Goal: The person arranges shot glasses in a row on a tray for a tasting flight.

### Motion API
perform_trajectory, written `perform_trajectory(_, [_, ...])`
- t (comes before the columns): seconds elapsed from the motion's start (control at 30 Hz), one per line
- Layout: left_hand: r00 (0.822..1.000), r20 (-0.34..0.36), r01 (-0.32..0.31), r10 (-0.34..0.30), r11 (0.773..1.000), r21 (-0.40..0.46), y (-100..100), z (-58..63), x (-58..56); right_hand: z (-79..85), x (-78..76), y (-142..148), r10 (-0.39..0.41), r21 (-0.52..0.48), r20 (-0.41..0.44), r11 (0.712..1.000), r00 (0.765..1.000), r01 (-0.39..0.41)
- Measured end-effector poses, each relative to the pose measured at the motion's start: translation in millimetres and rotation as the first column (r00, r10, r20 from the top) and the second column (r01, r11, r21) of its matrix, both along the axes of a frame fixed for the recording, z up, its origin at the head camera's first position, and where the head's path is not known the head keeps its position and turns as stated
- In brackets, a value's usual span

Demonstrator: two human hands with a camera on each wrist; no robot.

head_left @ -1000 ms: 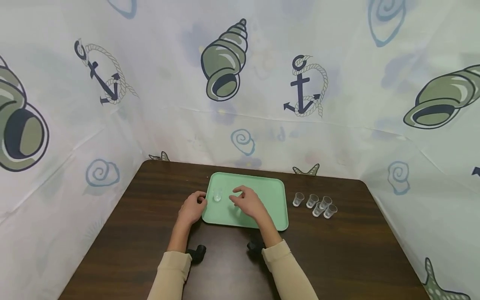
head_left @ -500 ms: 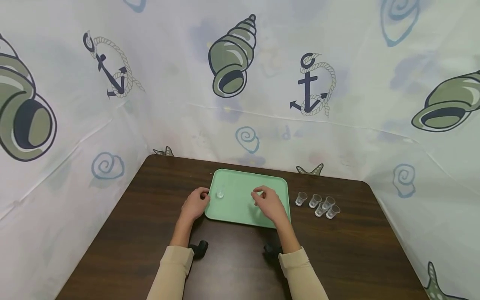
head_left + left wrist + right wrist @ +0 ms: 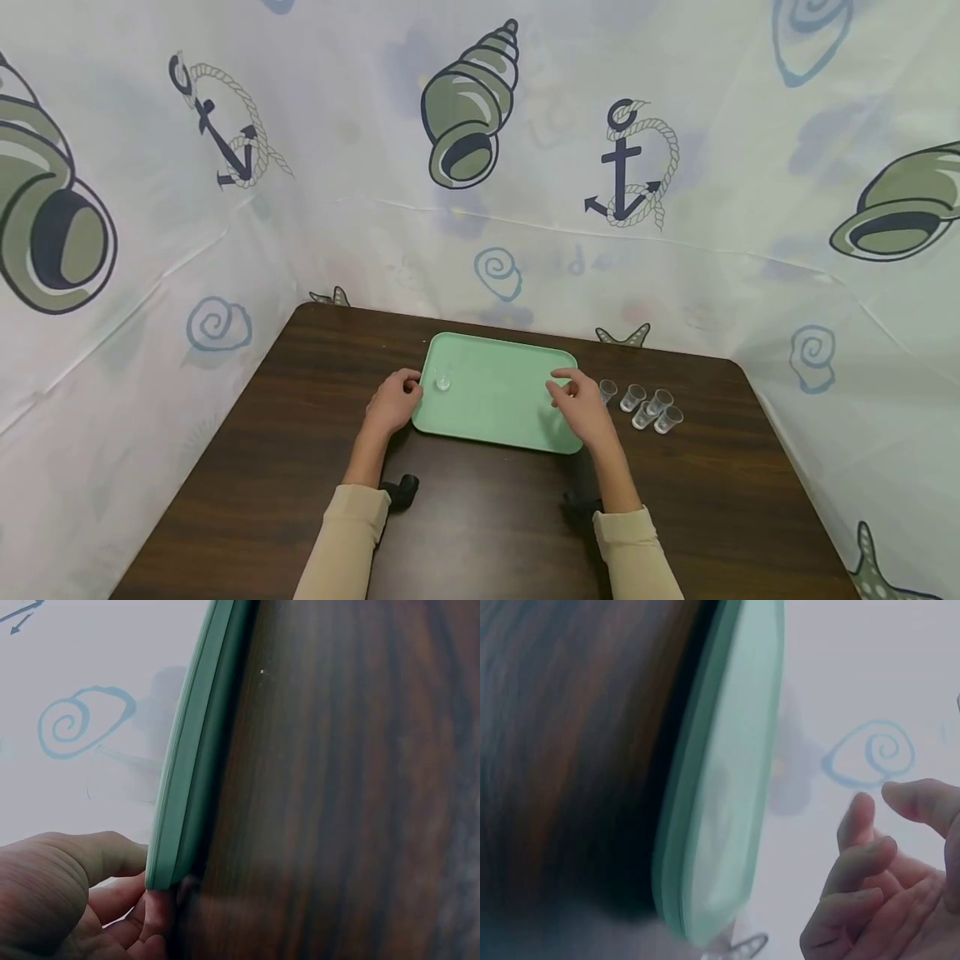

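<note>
A light green tray point(image 3: 491, 392) lies on the brown table. My left hand point(image 3: 392, 404) is at its left edge; in the left wrist view the thumb point(image 3: 120, 856) meets the rim and the other fingers curl under it, gripping the tray. One small clear plastic cup point(image 3: 443, 382) stands near the tray's left end. Over the tray's right edge hovers my right hand point(image 3: 585, 408), with nothing between its fingers. The right wrist view shows its thumb and fingers point(image 3: 866, 859) loosely bent and apart.
To the right of the tray stand several more clear cups point(image 3: 660, 402), close together; my right hand partly hides the nearest cup point(image 3: 608, 390). A patterned white cloth point(image 3: 360, 250) rises behind the dark wooden table point(image 3: 720, 500).
My right hand has moved rightward, from near the single cup to the tray's right edge, its fingers holding nothing. My left hand stays at the tray's left edge.
</note>
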State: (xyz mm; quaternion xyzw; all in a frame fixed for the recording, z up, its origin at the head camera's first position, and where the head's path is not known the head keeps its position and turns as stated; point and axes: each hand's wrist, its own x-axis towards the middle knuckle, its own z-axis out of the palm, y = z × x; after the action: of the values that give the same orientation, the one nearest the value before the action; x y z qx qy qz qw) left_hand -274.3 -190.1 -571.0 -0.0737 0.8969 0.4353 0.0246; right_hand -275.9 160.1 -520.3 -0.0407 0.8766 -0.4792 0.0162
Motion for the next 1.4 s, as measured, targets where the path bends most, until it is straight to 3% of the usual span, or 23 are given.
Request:
perform_trajectory(0.2, [1.0, -0.005, -0.001, 0.001, 1.0, 0.002, -0.7, 1.4, -0.7, 1.6, -1.9, 21.1, 0.009, 0.059, -0.002, 0.998, 1.0, -0.009])
perform_trajectory(0.53, [1.0, 0.0, 0.006, -0.006, 1.0, 0.002, 1.9, -0.9, 0.9, 4.4, 0.6, 55.4, -0.074, 0.055, -0.004, 0.996, 0.997, 0.074])
perform_trajectory(0.8, [1.0, -0.004, 0.007, -0.007, 1.0, 0.005, 0.8, -1.9, 2.3, 5.3, 0.1, 74.5, -0.102, 0.152, 0.045, 0.984, 0.994, 0.094])
perform_trajectory(1.07, [1.0, -0.012, 0.0, 0.0, 1.0, 0.005, 0.1, 0.0, 1.5, 4.7, -0.9, 71.0, -0.181, 0.34, 0.063, 0.929, 0.981, 0.149])
perform_trajectory(1.4, [1.0, -0.012, 0.0, 0.0, 1.0, 0.007, 0.0, 2.1, 3.0, 0.3, 1.2, 69.0, -0.215, 0.416, 0.055, 0.893, 0.975, 0.173])
